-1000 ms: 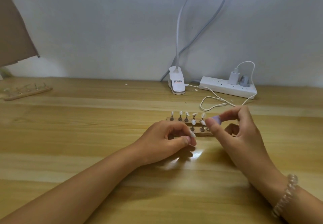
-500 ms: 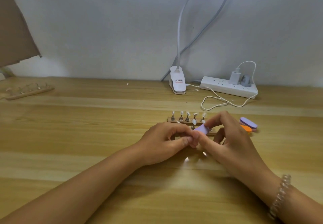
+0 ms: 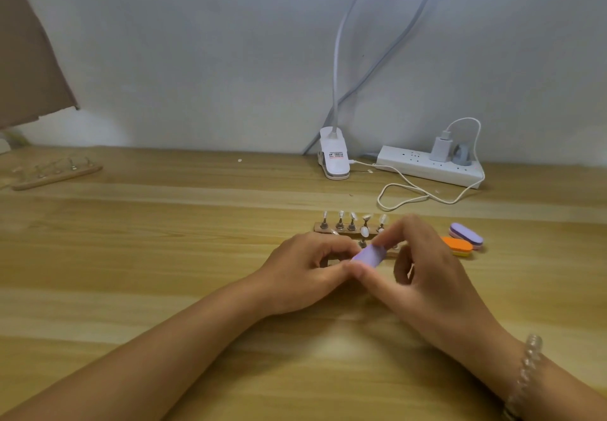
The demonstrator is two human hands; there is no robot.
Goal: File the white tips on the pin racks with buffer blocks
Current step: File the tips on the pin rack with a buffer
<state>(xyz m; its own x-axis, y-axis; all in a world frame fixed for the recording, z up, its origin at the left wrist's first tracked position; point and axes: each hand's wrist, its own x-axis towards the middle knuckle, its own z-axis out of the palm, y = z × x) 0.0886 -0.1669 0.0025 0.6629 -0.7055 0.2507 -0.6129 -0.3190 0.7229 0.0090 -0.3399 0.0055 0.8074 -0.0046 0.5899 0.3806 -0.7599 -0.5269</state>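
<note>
A bracelet of clear beads (image 3: 528, 366) circles the right wrist at the near right, and both forearms reach forward over the pale wooden table (image 3: 131, 272). The right hand (image 3: 430, 276) pinches a small lilac buffer block (image 3: 369, 255) between thumb and forefinger, its other fingers loosely curled behind. The left hand (image 3: 305, 272) lies just left of it with fingers curled inward, its thumb tip touching the right thumb under the block. What the left hand grasps, if anything, is hidden by its own fingers, so I cannot tell.

Just beyond the hands sits a short brown wooden pin rack (image 3: 331, 229) with upright metal pins, each capped by a white tip (image 3: 340, 214). One oval white tip (image 3: 364, 231) on a nearer pin stands right above the held block. A second wooden strip seems to lie behind the knuckles, mostly covered.

To the right of the rack lie two spare blocks, touching: an orange oval buffer block (image 3: 456, 245) and, just beyond it, a purple oval buffer block (image 3: 466, 235).

Farther back, a looped white cable (image 3: 410, 195) runs to a white power strip (image 3: 427, 166) against the wall. The white clip lamp base (image 3: 333, 157) stands left of it. At the far left lies another long wooden pin rack (image 3: 56, 175).
</note>
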